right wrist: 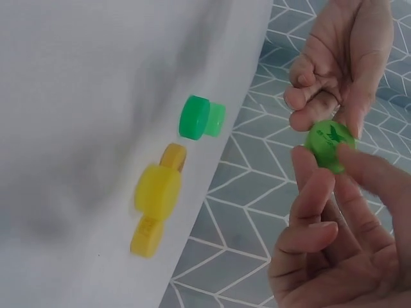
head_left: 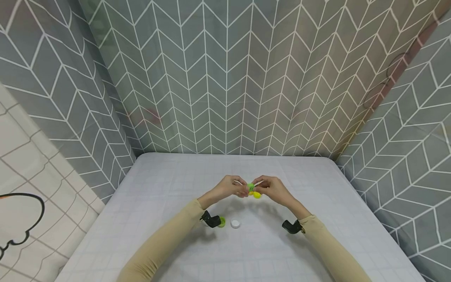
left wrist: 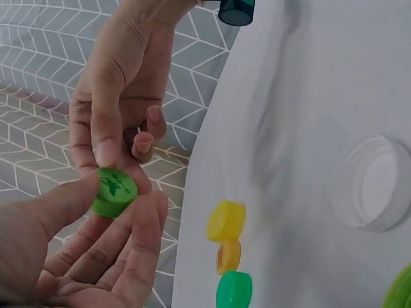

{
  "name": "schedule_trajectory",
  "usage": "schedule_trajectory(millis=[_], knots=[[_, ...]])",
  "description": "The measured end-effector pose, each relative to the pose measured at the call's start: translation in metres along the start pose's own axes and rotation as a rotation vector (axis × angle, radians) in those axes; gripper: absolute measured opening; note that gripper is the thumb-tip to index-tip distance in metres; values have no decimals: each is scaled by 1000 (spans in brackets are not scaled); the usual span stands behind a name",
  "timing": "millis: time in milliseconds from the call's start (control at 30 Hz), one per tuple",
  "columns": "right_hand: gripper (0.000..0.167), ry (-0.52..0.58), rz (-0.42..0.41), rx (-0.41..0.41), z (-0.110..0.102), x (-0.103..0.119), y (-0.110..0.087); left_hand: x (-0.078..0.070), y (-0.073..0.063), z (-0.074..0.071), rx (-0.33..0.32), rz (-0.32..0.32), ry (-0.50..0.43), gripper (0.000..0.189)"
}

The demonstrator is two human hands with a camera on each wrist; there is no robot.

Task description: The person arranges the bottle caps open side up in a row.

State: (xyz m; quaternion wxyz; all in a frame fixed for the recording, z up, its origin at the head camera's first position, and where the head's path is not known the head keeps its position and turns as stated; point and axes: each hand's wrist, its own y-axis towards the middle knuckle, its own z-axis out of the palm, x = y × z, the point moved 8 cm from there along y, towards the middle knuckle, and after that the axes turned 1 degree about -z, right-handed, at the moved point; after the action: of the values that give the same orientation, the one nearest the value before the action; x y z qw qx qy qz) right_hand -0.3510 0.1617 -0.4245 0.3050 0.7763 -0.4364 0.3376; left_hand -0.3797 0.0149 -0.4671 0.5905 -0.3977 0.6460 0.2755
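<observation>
Both hands meet over the far half of the table at a small green bottle cap (left wrist: 115, 192) with a dark green print on its top. My left hand (head_left: 230, 186) pinches the cap between thumb and fingers. From the other side, the thumb and fingers of my right hand (head_left: 274, 190) pinch its edge. Beneath the hands, a yellow cap (right wrist: 157, 191) stands on edge between small orange-yellow caps (right wrist: 147, 237). Beside them in the right wrist view are a darker green cap (right wrist: 194, 117) and a light green one (right wrist: 216, 120).
Nearer the body, a white cap (head_left: 235, 223) lies on the white-covered table (head_left: 267, 250). A yellow-green cap (head_left: 221, 221) is partly hidden by the black wrist camera (head_left: 211, 220) on the left arm. Patterned curtains (head_left: 225, 78) surround the table's back and sides.
</observation>
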Motion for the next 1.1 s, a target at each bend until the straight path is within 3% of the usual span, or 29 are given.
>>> schedule_trajectory(millis=[233, 467, 600, 767, 900, 1100], knots=[[19, -38, -39, 0, -2, 14, -5, -8, -4, 2, -11, 39, 110, 34], [25, -87, -73, 15, 1, 10, -10, -18, -12, 9, -50, 81, 304, 38], [31, -117, -70, 56, 5, 12, -16, -22, -19, 18, -39, 131, 357, 31], [27, -148, -66, 132, 14, 12, -23, -20, -27, 27, -20, 168, 413, 29], [22, -176, -76, 207, 24, 10, -27, -12, -29, 33, -7, 155, 484, 29], [18, -166, -41, 371, 44, 2, -32, 10, -32, 47, 34, 60, 640, 27]])
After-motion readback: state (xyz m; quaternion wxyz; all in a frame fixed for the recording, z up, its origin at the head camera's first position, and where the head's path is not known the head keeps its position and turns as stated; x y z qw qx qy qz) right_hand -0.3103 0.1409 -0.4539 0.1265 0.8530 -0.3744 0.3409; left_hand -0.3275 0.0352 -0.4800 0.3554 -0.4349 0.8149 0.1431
